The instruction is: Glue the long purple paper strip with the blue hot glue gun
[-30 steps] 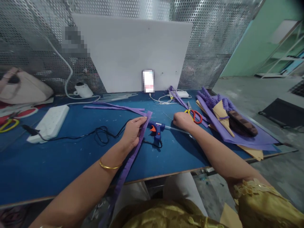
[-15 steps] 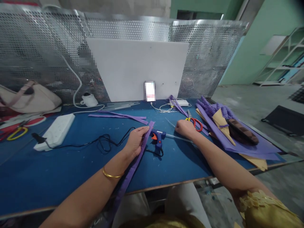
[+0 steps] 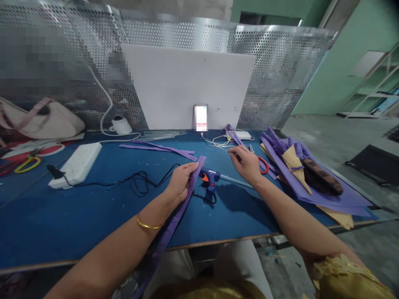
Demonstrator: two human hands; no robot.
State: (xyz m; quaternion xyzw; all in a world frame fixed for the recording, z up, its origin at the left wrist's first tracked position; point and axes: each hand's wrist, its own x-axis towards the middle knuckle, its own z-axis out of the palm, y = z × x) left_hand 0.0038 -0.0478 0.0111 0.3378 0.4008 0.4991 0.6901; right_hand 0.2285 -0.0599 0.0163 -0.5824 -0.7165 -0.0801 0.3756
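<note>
My left hand (image 3: 182,180) pinches a long purple strip (image 3: 190,189) near its upper end. The strip runs down past my wrist and over the table's front edge. Just right of that hand lies a blue glue gun (image 3: 210,178) with an orange trigger, a clear glue stick (image 3: 235,181) reaching out of its back. My right hand (image 3: 246,164) is raised a little beyond the glue stick, thumb and fingers pinched together. A thin pale stick (image 3: 223,149) appears to come from its fingertips. Red-handled scissors (image 3: 263,165) lie behind that hand, partly hidden.
Purple strips (image 3: 158,149) and clear glue sticks (image 3: 163,136) lie toward the back. At left are a white power strip (image 3: 76,166), yellow-handled scissors (image 3: 28,164) and a bag (image 3: 40,120). A lit phone (image 3: 201,118) leans on a white board (image 3: 190,83). Purple sheets (image 3: 327,197) lie at right.
My right hand has lifted from the table beside the scissors and turned, so its pinched fingertips now show. My left hand keeps the strip in the same place. The view has shifted slightly.
</note>
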